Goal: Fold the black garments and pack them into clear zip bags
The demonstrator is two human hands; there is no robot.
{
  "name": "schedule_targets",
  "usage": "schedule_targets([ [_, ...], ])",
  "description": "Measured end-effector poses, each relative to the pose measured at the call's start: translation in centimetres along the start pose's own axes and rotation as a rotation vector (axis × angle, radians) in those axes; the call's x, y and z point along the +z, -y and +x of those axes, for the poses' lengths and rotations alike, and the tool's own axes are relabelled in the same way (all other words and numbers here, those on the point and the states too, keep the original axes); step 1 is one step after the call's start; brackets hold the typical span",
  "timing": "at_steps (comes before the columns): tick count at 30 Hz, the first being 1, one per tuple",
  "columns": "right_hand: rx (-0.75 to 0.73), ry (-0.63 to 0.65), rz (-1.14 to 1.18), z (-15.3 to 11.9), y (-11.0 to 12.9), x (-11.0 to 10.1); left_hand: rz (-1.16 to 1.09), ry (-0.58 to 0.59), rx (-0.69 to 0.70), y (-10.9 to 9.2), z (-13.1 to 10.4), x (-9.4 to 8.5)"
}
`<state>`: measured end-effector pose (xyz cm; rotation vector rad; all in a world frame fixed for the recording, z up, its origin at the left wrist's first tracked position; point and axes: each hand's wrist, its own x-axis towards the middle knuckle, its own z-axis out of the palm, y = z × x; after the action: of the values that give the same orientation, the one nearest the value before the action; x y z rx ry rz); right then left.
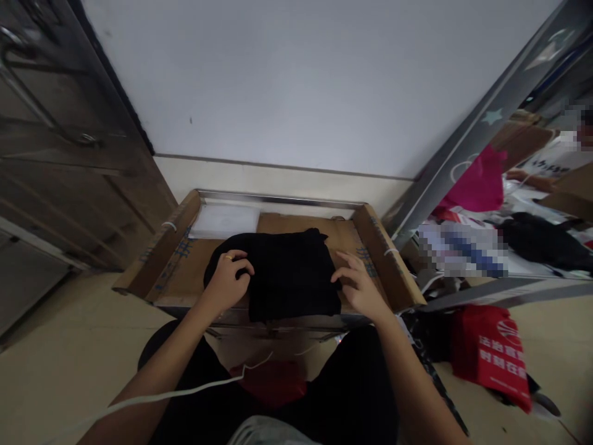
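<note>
A black cloth, folded into a rough rectangle with a rounded part at its left, lies on a cardboard-lined tray. It looks like a garment, but its exact kind does not show. My left hand, with a ring on one finger, rests on the cloth's left part, its fingers curled and pinching the fabric. At the right edge, my right hand has its fingers bent but apart, the tips touching or just beside the cloth.
White paper lies at the tray's back left, against the wall. Raised cardboard sides bound the tray. A white cable crosses my lap. On the right are a cluttered bed, a red bag and part of another person.
</note>
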<state>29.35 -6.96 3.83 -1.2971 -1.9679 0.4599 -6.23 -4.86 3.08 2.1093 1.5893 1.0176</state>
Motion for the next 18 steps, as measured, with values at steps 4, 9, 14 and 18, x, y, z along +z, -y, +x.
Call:
schedule_targets([
  [4, -0.088, -0.091, -0.04, 1.4, 4.9, 1.9, -0.167, 0.043, -0.127, -0.2, 1.2, 0.3],
  [9, -0.128, 0.15, -0.131, 3.2, 6.9, 7.3, -0.237, 0.165, -0.085, -0.4, 2.6, 0.8],
  [14, -0.11, 0.197, -0.217, 4.0, 5.2, 8.8, -0.264, 0.107, -0.056, -0.6, 3.3, 1.2],
  [18, -0.152, 0.16, -0.202, 4.2, 3.7, 7.3, -0.277, 0.045, -0.036, -1.0, 4.1, 1.6],
])
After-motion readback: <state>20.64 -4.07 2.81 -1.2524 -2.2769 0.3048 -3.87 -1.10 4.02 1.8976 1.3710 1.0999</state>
